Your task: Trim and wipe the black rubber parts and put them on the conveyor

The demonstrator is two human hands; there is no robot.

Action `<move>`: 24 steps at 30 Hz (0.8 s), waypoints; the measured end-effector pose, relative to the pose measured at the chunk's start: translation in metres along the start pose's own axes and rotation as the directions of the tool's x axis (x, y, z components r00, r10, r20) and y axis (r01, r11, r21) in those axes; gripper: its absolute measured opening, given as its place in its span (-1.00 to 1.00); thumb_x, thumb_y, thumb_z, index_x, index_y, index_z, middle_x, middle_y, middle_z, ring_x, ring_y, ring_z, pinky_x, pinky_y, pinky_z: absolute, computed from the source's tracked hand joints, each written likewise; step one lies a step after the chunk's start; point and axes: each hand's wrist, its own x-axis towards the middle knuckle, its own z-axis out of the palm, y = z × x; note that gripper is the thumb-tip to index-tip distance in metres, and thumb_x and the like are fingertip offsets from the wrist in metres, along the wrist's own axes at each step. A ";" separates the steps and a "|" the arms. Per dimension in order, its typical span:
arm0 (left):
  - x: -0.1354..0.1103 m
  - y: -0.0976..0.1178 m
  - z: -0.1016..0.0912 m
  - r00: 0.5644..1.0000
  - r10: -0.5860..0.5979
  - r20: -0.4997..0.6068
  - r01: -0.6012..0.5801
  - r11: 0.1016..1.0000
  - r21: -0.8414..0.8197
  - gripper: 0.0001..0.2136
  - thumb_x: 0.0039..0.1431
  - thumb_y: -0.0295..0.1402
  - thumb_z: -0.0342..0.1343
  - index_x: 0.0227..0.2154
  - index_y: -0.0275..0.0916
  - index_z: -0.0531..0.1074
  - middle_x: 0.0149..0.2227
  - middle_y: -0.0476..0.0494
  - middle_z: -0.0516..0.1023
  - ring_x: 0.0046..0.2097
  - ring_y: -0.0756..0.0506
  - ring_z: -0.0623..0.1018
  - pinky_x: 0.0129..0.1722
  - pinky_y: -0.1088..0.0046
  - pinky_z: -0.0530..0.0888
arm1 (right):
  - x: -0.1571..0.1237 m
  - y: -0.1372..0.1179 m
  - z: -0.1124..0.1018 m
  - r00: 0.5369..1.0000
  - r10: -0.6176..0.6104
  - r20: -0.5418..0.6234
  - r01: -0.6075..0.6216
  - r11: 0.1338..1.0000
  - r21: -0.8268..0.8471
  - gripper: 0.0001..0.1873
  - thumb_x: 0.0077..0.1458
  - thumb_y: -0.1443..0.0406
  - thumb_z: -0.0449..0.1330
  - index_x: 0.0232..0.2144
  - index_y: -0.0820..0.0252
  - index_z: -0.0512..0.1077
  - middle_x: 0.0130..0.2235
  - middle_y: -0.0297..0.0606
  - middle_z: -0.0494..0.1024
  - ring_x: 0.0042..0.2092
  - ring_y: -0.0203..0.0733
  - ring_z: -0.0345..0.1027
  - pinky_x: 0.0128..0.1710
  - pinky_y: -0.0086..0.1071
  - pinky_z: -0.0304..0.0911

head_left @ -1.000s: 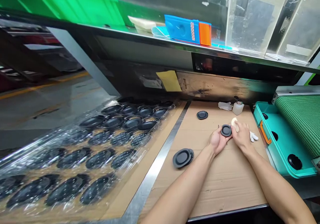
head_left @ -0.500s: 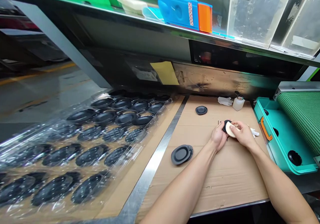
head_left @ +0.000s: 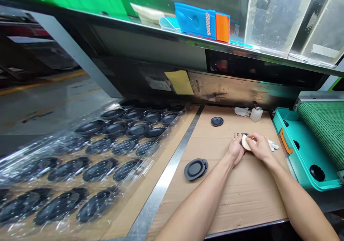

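Over twenty round black rubber discs are being kept in rows on a tray under clear plastic film at far left, the exact count being blocked by glare. A steel strip is being run along the edge of a cardboard sheet. On the cardboard, a stack of black discs is being left lying flat, its count not readable, and one single black disc is lying further back. A partly hidden black rubber disc is being held between the hands, tilted, round with no long axis, its face turned toward the right hand. It is being gripped by the left hand, fingers curled around its rim. A cream sponge pad is being pinched by the right hand and pressed against that disc's face. One white bottle and one white cloth are being kept at the back, and one white glove is lying just beside the right hand. Three round holes are being shown in a teal tray at far right. Printed marks on the cardboard are too small to read.
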 end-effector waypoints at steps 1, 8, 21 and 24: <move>-0.001 0.000 0.000 1.000 -0.004 -0.005 0.004 1.000 -0.001 -0.75 0.36 -0.26 0.04 -0.25 -0.33 0.52 -0.20 -0.30 0.62 -0.10 -0.19 0.62 0.02 0.20 0.53 | 0.000 0.000 0.000 0.998 -0.010 0.054 0.009 1.000 0.024 -0.74 0.11 0.15 0.17 -0.27 0.15 0.58 -0.36 -0.31 0.62 -0.34 -0.20 0.44 -0.31 -0.39 0.27; -0.006 0.003 0.004 0.999 -0.043 0.025 0.043 0.999 0.018 -0.73 0.38 -0.29 -0.02 -0.24 -0.35 0.52 -0.14 -0.37 0.63 -0.06 -0.23 0.62 0.01 0.11 0.54 | -0.004 0.008 -0.011 0.994 0.023 0.109 -0.024 1.000 0.008 -0.69 0.18 0.09 0.16 -0.22 0.17 0.55 -0.33 -0.27 0.62 -0.31 -0.17 0.47 -0.33 -0.40 0.27; -0.002 -0.004 0.005 0.998 0.023 -0.066 -0.020 0.999 0.034 -0.75 0.40 -0.35 -0.03 -0.28 -0.35 0.51 -0.26 -0.29 0.64 -0.13 -0.16 0.63 0.00 0.18 0.55 | 0.000 -0.017 0.017 0.994 0.039 -0.102 -0.092 0.803 -0.589 -0.72 0.39 0.15 -0.02 -0.07 0.14 0.41 -0.22 -0.12 0.62 -0.26 -0.08 0.49 -0.29 -0.35 0.10; -0.002 -0.004 0.006 0.997 0.026 -0.079 -0.022 0.998 0.056 -0.72 0.42 -0.36 -0.08 -0.26 -0.37 0.50 -0.26 -0.29 0.65 -0.13 -0.16 0.63 0.01 0.14 0.55 | 0.000 -0.019 0.017 0.988 0.090 -0.122 -0.146 0.780 -0.608 -0.72 0.41 0.17 -0.05 -0.06 0.16 0.38 -0.18 -0.14 0.62 -0.25 -0.12 0.48 -0.30 -0.37 0.08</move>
